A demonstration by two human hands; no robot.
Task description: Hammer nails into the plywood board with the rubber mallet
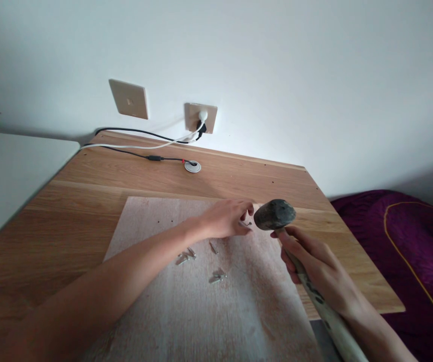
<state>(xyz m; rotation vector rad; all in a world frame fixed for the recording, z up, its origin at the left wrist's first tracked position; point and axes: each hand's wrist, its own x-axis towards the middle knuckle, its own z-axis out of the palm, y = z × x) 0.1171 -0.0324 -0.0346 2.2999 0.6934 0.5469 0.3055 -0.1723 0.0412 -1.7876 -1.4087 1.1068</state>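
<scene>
My left hand [227,217] reaches across a pale plywood board [209,311] and pinches a small nail [245,224] upright on the board near its far right corner. My right hand [316,266] is closed round the wooden handle of a hammer [275,214]. The dark hammer head hovers just to the right of the nail, close to my left fingertips. Several loose nails [201,259] lie on the board below my left wrist.
The board rests on a wooden table [88,201] against a white wall. Black and white cables [141,147] run from a wall socket [200,117] to a cable grommet [193,166]. A purple cushion [405,251] lies to the right of the table.
</scene>
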